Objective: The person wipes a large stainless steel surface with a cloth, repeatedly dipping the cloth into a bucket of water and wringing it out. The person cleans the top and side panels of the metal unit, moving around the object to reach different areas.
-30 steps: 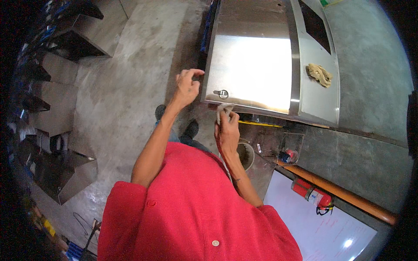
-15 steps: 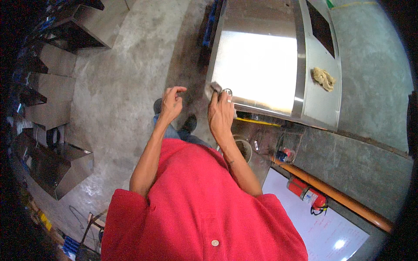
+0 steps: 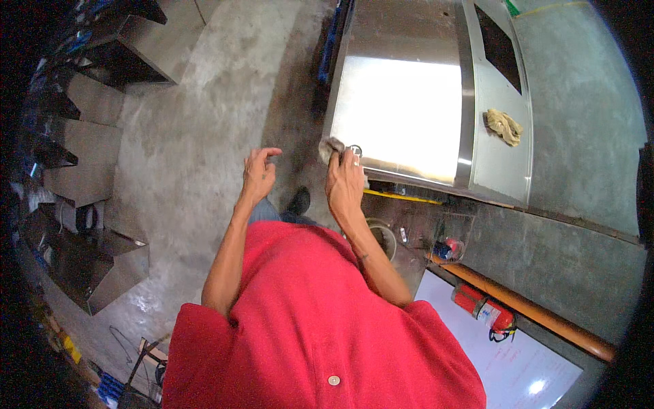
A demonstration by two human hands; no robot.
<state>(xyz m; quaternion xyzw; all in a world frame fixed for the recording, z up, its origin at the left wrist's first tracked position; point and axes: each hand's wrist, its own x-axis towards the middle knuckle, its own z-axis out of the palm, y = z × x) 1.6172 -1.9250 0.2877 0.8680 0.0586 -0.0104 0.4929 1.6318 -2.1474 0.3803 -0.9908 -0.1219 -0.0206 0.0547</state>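
Observation:
My right hand [image 3: 346, 184] is at the near left corner of a shiny metal cabinet [image 3: 402, 109], its fingers closed on a crumpled greyish rag [image 3: 330, 148]. The rag lies against the corner and edge of the metal. Close to the fingertips is a small dark ring-shaped detail; whether it belongs to the cabinet I cannot tell. Over the floor, left of the cabinet, my left hand [image 3: 259, 175] hangs in the air. Its index finger points right, the other fingers are loosely bent, and nothing shows in it.
A tan cloth [image 3: 504, 127] rests on the cabinet's right-hand panel. Below the near edge stands a round bucket [image 3: 383, 237]. A red fire extinguisher [image 3: 482, 308] lies over a whiteboard [image 3: 470, 341], beside an orange pipe [image 3: 524, 307]. Several metal hoods [image 3: 102, 266] line the left side.
The rag, blurred before, shows more plainly and sits slightly lower and left at the corner. My left hand has moved a little left and down.

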